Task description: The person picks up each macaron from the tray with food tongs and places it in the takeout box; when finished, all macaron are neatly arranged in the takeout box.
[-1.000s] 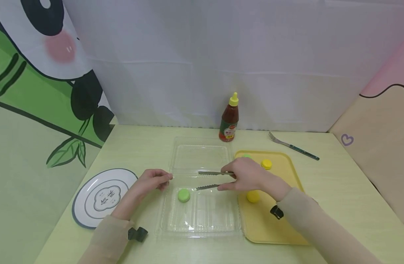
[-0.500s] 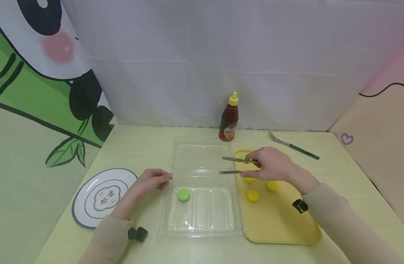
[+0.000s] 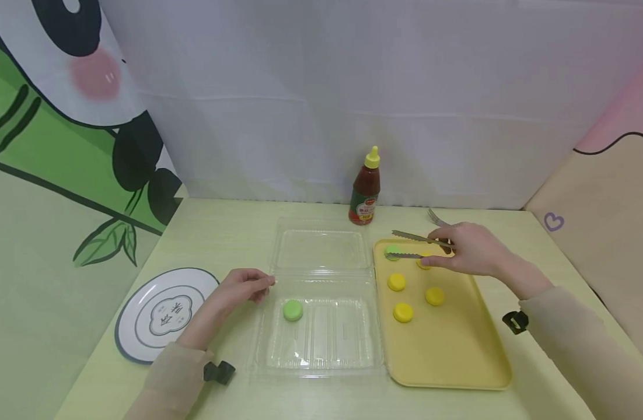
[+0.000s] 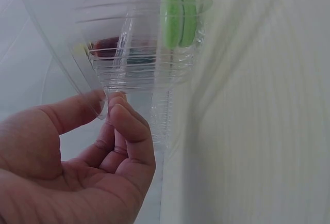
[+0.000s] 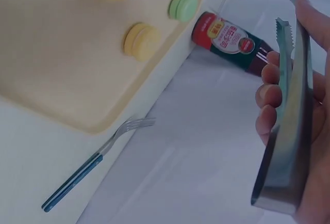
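From here, left hand point(image 3: 244, 287) pinches the box point(image 3: 327, 338), prob so it won't slide, and right hand point(image 3: 471, 251) grips tongs point(image 5: 286, 162), spread over the tray point(image 3: 447, 356).

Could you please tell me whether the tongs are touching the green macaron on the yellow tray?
Apart: the right wrist view shows a clear gap between the tongs and the green macaron, though they overlap in the head view.

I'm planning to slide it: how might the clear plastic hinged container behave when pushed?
The container looks thin-walled, so it may flex. Holding just one round green macaron, it's probably light and might slide easily.
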`<state>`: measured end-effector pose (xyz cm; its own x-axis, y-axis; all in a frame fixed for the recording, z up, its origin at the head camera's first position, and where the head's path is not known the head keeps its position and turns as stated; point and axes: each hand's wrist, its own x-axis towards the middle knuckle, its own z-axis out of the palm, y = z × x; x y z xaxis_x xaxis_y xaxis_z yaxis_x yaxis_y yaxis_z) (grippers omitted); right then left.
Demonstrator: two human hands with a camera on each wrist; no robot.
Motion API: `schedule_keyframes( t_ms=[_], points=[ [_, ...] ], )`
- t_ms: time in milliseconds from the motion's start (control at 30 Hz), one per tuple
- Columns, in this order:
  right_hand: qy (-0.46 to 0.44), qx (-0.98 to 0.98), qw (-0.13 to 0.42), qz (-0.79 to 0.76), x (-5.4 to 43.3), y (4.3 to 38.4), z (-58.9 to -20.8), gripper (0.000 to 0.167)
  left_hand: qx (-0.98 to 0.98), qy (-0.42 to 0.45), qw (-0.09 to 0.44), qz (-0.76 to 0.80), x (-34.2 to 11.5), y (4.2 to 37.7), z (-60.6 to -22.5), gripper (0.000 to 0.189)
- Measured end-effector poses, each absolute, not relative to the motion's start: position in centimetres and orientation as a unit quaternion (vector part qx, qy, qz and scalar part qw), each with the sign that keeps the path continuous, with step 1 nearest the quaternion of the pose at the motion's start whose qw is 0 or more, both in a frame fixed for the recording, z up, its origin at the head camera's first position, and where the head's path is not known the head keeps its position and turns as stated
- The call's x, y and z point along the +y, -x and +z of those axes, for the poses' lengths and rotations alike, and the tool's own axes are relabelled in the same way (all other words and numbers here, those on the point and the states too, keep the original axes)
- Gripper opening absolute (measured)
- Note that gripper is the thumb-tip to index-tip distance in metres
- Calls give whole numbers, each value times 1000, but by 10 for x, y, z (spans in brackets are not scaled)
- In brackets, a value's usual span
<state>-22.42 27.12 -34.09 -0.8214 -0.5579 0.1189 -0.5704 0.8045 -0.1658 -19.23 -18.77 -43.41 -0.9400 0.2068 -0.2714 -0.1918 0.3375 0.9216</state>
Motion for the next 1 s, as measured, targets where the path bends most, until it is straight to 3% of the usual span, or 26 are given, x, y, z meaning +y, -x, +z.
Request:
schedule_keyframes(
  t_ms=[367,833,1000],
  points=[
    [-268,-958,51,84,311,234,-351,35,804,0,172,569,-189,192,-435,26],
    [-218,-971,37,94,343,237,-367,41,798,-2,174,577,-189,192,-434,27],
    [-194,-976,14,98,352,238,-375,51,797,1,174,578,-190,192,-435,26]
  ],
)
